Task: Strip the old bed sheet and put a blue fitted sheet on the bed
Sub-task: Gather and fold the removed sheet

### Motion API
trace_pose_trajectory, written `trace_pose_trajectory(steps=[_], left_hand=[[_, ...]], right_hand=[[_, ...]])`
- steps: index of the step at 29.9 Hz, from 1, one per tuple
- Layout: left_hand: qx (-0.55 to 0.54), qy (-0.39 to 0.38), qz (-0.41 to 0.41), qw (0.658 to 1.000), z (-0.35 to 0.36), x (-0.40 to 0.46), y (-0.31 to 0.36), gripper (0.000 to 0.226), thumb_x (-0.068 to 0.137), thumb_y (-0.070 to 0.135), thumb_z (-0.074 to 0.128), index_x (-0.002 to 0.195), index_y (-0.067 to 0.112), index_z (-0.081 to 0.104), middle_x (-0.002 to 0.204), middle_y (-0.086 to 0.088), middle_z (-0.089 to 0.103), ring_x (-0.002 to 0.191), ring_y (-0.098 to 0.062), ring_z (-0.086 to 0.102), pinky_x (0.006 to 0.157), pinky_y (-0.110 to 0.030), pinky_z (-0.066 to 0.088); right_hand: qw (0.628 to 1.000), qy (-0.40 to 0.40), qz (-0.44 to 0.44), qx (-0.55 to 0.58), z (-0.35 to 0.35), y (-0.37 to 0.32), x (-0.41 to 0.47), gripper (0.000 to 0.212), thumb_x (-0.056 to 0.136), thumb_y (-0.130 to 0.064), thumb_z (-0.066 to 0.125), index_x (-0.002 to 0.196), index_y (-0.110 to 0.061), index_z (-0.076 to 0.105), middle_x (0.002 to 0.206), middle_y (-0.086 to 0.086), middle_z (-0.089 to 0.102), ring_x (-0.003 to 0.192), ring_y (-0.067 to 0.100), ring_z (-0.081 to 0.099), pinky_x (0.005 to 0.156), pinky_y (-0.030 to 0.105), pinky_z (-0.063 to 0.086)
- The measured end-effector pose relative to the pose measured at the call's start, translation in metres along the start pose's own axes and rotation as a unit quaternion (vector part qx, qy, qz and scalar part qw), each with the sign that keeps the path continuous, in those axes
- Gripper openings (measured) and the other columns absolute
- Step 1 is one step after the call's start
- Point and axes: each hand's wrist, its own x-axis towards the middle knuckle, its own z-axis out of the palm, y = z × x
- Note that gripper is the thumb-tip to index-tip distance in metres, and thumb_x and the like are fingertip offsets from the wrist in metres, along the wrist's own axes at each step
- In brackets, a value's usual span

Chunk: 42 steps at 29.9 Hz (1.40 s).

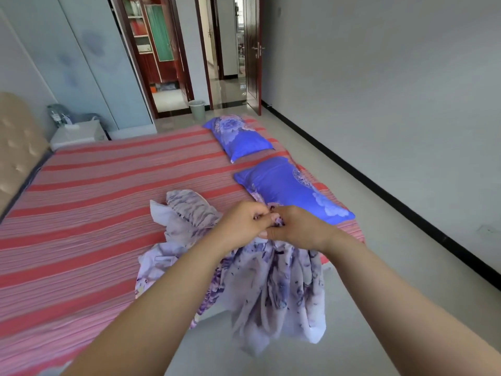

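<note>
**Mia:** Soft cloth, purple and white with flowers. That is the sheet. Where is it?

**Ben:** It sits in a bunch at the near edge of the bed. Part of it lies on the bed and part hangs down over the side toward the floor.

**Mia:** Who has it?

**Ben:** Both hands. The left hand and the right hand are close together, touching. Their fingers are curled and pinch the top of the bunch.

**Mia:** Is it heavy?

**Ben:** I think not. It looks thin and floppy, and it folds into lots of wrinkles. It will not hold a shape, so it will droop from where you hold it.

**Mia:** Where should you grab it?

**Ben:** I see a puffy, gathered edge near the left hand. That may be the stretchy part. I would find a corner there and hold it with a full grip, because thin cloth can slip from a pinch.

**Mia:** What is under it?

**Ben:** A red and pink striped cover is on the bed. Two blue pillows, one just behind the hands and one farther back, lie along the right edge.

**Mia:** And beyond?

**Ben:** A tan headboard on the left, a small white stand, a green bin, and an open brown door.
</note>
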Motion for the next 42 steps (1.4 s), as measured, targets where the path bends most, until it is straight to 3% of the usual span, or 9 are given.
trace_pose_trajectory(steps=[5,8,13,16,19,26,31,37,42], left_hand=[[-0.086,0.038,-0.008,0.996,0.000,-0.025,-0.012,0.016,0.089,0.028,0.064,0.076,0.019,0.064,0.061,0.009,0.059,0.055,-0.001,0.048,0.059,-0.019,0.038],[-0.170,0.101,-0.042,0.979,-0.007,-0.040,-0.037,0.013,0.090,0.022,0.063,0.092,0.025,0.050,0.064,0.011,0.064,0.060,0.002,0.057,0.063,-0.014,0.042],[0.040,0.113,0.003,0.993,0.000,-0.052,-0.087,0.010,0.086,0.042,0.058,0.080,0.039,0.050,0.083,0.014,0.061,0.082,-0.005,0.055,0.073,-0.030,0.044],[0.122,0.220,0.074,0.965,0.016,-0.054,-0.083,0.028,0.086,0.048,0.051,0.086,0.023,0.064,0.082,0.011,0.061,0.079,-0.006,0.052,0.067,-0.024,0.041],[0.166,0.270,0.054,0.947,0.034,-0.050,-0.065,0.033,0.085,0.044,0.049,0.095,0.018,0.067,0.084,0.003,0.064,0.074,-0.018,0.061,0.061,-0.025,0.045],[0.183,0.342,0.024,0.921,0.050,-0.044,-0.037,0.025,0.087,0.028,0.046,0.100,0.013,0.062,0.090,0.001,0.057,0.073,-0.020,0.059,0.056,-0.022,0.035],[0.146,0.343,0.071,0.925,0.044,-0.039,-0.036,0.025,0.090,0.023,0.044,0.100,0.012,0.064,0.090,0.002,0.061,0.078,-0.017,0.058,0.061,-0.022,0.037],[0.174,0.237,-0.078,0.953,0.039,-0.036,-0.055,0.021,0.081,0.012,0.052,0.100,0.013,0.061,0.094,-0.006,0.062,0.087,-0.030,0.059,0.061,-0.031,0.039],[0.115,0.215,-0.270,0.932,0.030,-0.040,-0.106,0.036,0.085,0.019,0.057,0.121,0.019,0.054,0.101,-0.010,0.068,0.092,-0.032,0.062,0.070,-0.035,0.050]], right_hand=[[0.991,-0.017,0.005,-0.136,0.003,-0.007,0.001,0.041,0.087,-0.046,0.061,0.062,-0.020,0.045,0.065,-0.003,0.044,0.057,0.009,0.038,0.058,0.027,0.035],[0.984,0.025,0.015,-0.176,-0.003,-0.014,-0.002,0.042,0.091,-0.045,0.057,0.060,-0.023,0.039,0.062,-0.006,0.041,0.056,0.007,0.039,0.056,0.027,0.033],[0.986,0.097,0.005,-0.138,-0.014,-0.022,-0.006,0.042,0.093,-0.041,0.055,0.057,-0.028,0.036,0.052,-0.005,0.035,0.050,0.007,0.036,0.052,0.026,0.027],[0.979,0.110,0.003,-0.171,-0.015,-0.029,-0.007,0.042,0.093,-0.042,0.054,0.059,-0.026,0.035,0.051,-0.003,0.033,0.050,0.009,0.035,0.048,0.022,0.023],[0.976,0.117,-0.002,-0.182,-0.010,-0.033,-0.007,0.043,0.093,-0.042,0.054,0.058,-0.026,0.034,0.050,-0.003,0.032,0.049,0.009,0.034,0.048,0.024,0.023],[0.974,0.136,0.002,-0.179,0.000,-0.035,-0.004,0.041,0.093,-0.040,0.053,0.060,-0.024,0.035,0.052,-0.003,0.035,0.052,0.011,0.035,0.051,0.028,0.028],[0.975,0.130,0.002,-0.181,0.002,-0.035,-0.004,0.034,0.093,-0.042,0.053,0.067,-0.021,0.046,0.054,-0.004,0.038,0.053,0.010,0.037,0.052,0.028,0.031],[0.974,0.128,0.003,-0.185,0.004,-0.039,-0.009,0.039,0.094,-0.042,0.052,0.063,-0.021,0.039,0.053,-0.003,0.034,0.051,0.011,0.033,0.053,0.033,0.029],[0.966,0.163,-0.005,-0.199,-0.006,-0.041,-0.015,0.045,0.094,-0.045,0.051,0.062,-0.018,0.033,0.053,-0.001,0.033,0.051,0.013,0.033,0.048,0.028,0.024]])
